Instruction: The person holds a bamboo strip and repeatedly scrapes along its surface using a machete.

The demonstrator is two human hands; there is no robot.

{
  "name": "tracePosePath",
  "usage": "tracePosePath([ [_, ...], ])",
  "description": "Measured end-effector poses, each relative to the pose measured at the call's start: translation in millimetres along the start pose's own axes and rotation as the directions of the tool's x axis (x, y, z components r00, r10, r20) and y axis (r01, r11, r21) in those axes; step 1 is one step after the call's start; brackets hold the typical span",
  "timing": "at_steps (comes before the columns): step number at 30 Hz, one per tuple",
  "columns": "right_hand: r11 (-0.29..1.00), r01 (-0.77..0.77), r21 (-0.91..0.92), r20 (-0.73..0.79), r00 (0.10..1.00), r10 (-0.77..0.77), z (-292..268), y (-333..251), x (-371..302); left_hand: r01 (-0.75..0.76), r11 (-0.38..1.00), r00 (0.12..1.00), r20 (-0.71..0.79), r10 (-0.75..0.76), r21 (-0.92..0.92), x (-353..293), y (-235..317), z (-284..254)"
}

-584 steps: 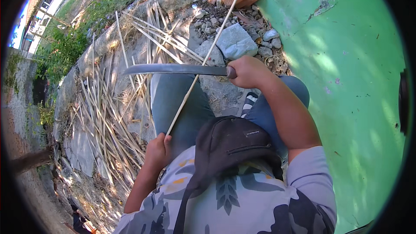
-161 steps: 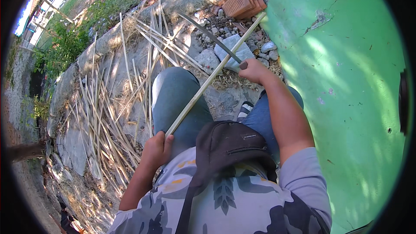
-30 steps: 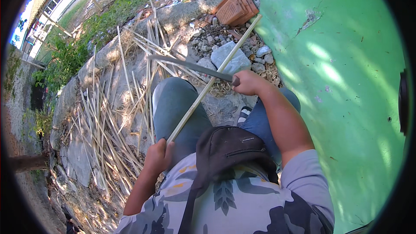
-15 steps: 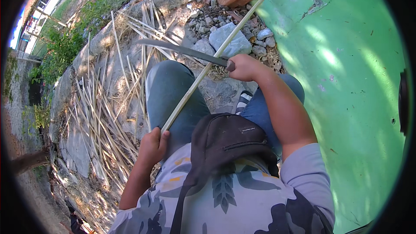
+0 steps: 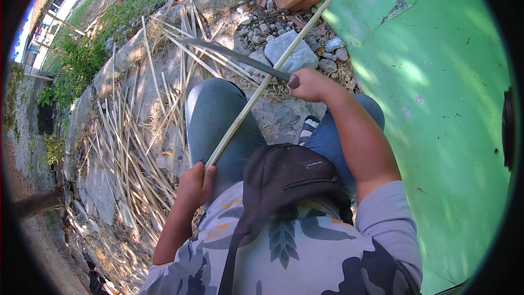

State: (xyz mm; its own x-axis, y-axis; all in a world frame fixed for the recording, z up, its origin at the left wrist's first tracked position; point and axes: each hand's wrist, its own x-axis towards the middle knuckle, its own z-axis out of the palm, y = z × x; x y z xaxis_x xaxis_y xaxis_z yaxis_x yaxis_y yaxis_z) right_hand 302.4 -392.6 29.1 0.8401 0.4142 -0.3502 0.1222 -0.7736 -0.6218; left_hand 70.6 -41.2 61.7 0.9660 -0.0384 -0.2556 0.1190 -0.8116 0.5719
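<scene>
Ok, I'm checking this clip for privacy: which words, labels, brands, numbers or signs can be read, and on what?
None can be read.
Black bag: small label, print too small to read.
Knife, stick, shirt: no lettering visible.

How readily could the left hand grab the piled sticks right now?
Probably not: the left hand grips a long pale stick, though the piled sticks to its left look unobstructed.

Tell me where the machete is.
In the head view, above centre, the machete is gripped in the right hand, pointing to the upper left and crossing the pale stick held in the left hand.
</scene>
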Motion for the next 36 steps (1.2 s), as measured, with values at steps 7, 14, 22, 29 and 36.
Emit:
tracePosePath([
  [7,0.995,-0.091,0.047,0.023,0.996,0.09,-14,11,2,-0.021,1.0,1.0,-0.02,0.021,-0.014,-3,-2,5],
  [14,0.995,-0.072,0.062,-0.049,0.996,0.075,-10,-8,-5,-0.025,1.0,0.999,-0.039,0.024,-0.006,-8,-6,3],
  [22,0.999,0.021,-0.048,0.0,1.0,-0.021,-20,-13,-9,-0.061,0.998,0.993,-0.098,0.059,-0.015,-15,0,4],
  [29,1.0,-0.019,0.011,-0.042,0.999,0.02,2,-30,-18,-0.049,0.999,0.996,-0.077,0.049,-0.003,-22,-8,2],
  [36,0.961,0.185,-0.205,0.037,0.983,-0.181,-6,-35,-18,-0.05,0.993,0.998,-0.053,0.045,-0.111,-14,-6,4],
])
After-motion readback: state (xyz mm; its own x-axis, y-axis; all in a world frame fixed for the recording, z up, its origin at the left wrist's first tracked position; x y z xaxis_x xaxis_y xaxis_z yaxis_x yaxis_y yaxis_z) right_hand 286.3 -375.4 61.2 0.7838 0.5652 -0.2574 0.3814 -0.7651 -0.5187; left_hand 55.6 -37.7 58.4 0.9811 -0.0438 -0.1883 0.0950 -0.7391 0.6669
